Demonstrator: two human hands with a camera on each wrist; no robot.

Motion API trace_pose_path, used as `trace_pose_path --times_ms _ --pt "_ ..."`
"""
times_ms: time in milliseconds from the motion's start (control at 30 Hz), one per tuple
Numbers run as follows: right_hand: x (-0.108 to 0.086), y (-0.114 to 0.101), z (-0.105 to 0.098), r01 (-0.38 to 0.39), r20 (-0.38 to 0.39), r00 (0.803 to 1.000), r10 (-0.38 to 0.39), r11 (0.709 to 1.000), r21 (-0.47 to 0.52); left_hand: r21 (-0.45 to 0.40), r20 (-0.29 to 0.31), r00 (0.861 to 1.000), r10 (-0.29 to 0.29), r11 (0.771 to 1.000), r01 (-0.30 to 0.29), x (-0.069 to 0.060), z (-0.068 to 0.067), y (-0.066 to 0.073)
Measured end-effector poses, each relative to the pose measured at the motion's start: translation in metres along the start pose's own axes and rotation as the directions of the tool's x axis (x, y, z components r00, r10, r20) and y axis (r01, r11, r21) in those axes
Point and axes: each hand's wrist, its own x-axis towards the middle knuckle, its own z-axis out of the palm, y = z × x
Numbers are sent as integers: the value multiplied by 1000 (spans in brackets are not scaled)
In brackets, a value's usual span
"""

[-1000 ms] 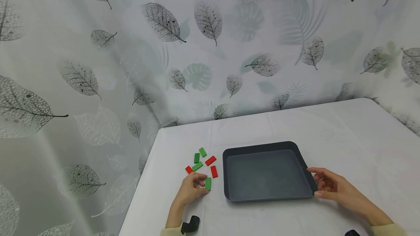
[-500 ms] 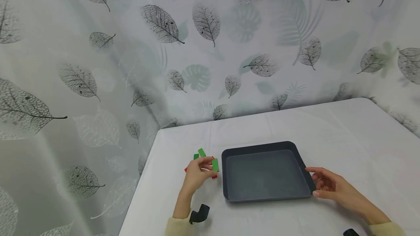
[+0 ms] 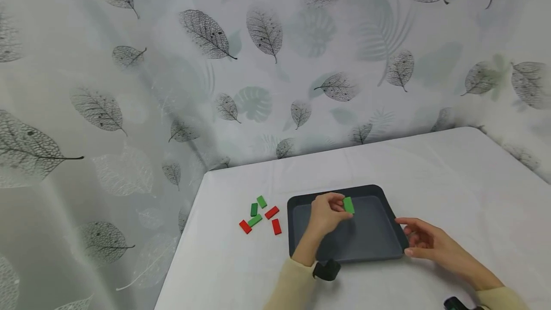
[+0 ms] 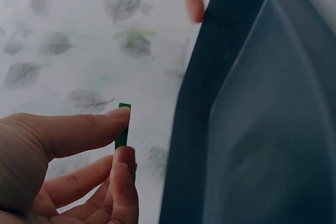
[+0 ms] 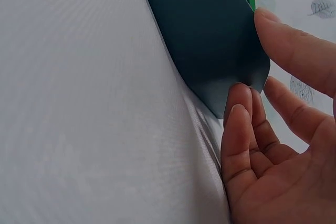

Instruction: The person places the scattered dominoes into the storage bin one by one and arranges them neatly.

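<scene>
In the head view, my left hand [image 3: 324,215] is over the dark grey baking tray [image 3: 366,248], pinching a small green block [image 3: 348,205] between thumb and fingers. The left wrist view shows this green block [image 4: 122,129] edge-on, held at the fingertips beside the tray's tall-looking wall [image 4: 184,129]. My right hand [image 3: 435,243] rests at the tray's right edge, index finger and thumb touching it apart from each other. From the right wrist, the thumb lies at the rim and the other fingers bend near the tray's corner [image 5: 220,61].
Left of the tray lie several loose blocks: red ones, such as a red block [image 3: 277,226], and green ones, such as a green block [image 3: 261,201]. A white cloth covers the table [image 3: 224,271]. A leaf-patterned curtain [image 3: 267,80] hangs behind and to the left.
My left hand has lifted the green block from beside the pile and carried it right, over the tray. The right hand keeps its place at the tray's edge. The view has shifted slightly.
</scene>
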Motion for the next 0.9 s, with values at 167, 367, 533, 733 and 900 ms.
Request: trace_pose_path --times_ms 167,367,533,733,900 --pt "3 -2 1 -38 -1 999 38 999 2 18 -51 997 -66 998 67 8 40 3" --pt "4 -2 3 -64 -9 998 64 998 -7 51 -99 990 -104 993 109 11 74 6" --pt "3 0 1 -18 -6 1000 18 1000 -5 163 -108 991 -73 983 90 10 92 6" --pt "1 3 -1 0 -5 1000 0 1000 -5 300 -89 996 17 954 10 9 104 4" --pt "-1 2 -2 0 -10 1000 0 1000 -8 387 -76 994 76 921 -41 7 109 4"
